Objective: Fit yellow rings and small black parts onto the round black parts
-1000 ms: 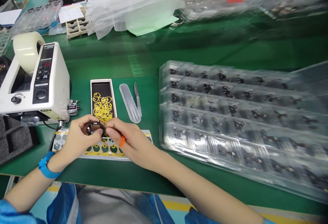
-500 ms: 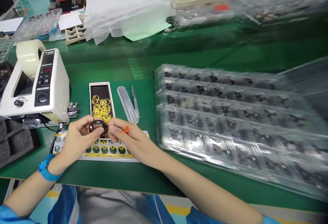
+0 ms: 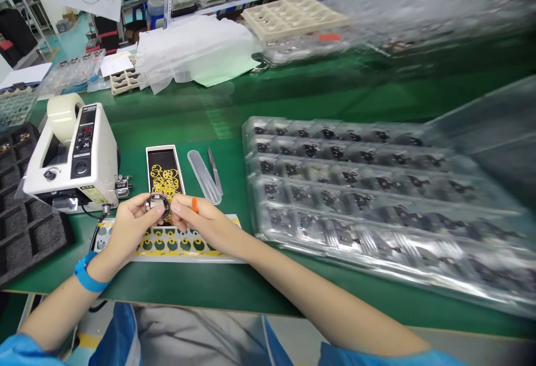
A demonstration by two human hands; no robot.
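Both hands meet over a sticker sheet (image 3: 184, 246) near the table's front edge. My left hand (image 3: 129, 223) pinches a small round black ring part (image 3: 157, 205) from the left. My right hand (image 3: 196, 220), with an orange finger cot (image 3: 195, 204) on one finger, grips the same part from the right. Just behind the hands lies a narrow black tray (image 3: 158, 158) holding several thin yellow rings (image 3: 166, 180). A blue band (image 3: 86, 278) is on my left wrist.
A white tape dispenser (image 3: 73, 153) stands at the left, dark foam trays (image 3: 25, 232) beside it. Tweezers (image 3: 215, 171) and a clear case (image 3: 203, 176) lie right of the black tray. Clear blister trays of small black parts (image 3: 355, 187) fill the right. Bags and beige trays sit behind.
The camera has tilted up and the view shifted, so more of the back of the room shows. Both hands keep hold of the ring part, which now shows a lighter face.
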